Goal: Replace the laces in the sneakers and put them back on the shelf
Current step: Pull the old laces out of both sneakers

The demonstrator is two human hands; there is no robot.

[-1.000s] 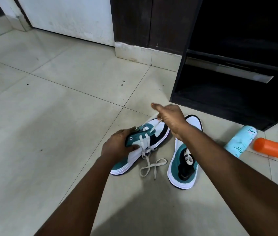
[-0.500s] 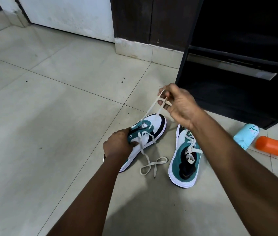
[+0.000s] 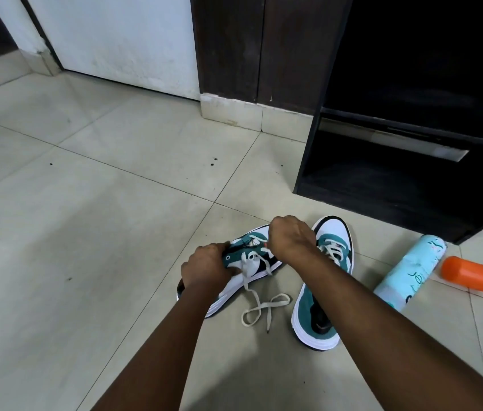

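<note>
Two teal, white and black sneakers lie on the tiled floor. My left hand grips the side of the left sneaker and tilts it on its edge. My right hand is curled over that sneaker's toe end, down at the eyelets, where it hides its fingertips. A cream lace runs from the eyelets and loops loosely on the floor between the shoes. The right sneaker stands flat, laced, partly under my right forearm. The dark shelf stands open behind it.
A light blue patterned bottle lies on the floor right of the sneakers, with an orange cylinder beside it. A white door and a dark wooden panel stand at the back. Bare tiles stretch to the left.
My right hand, which had pulled the lace up and away from the shoe, has come back down to the eyelets. The left hand still holds the sneaker.
</note>
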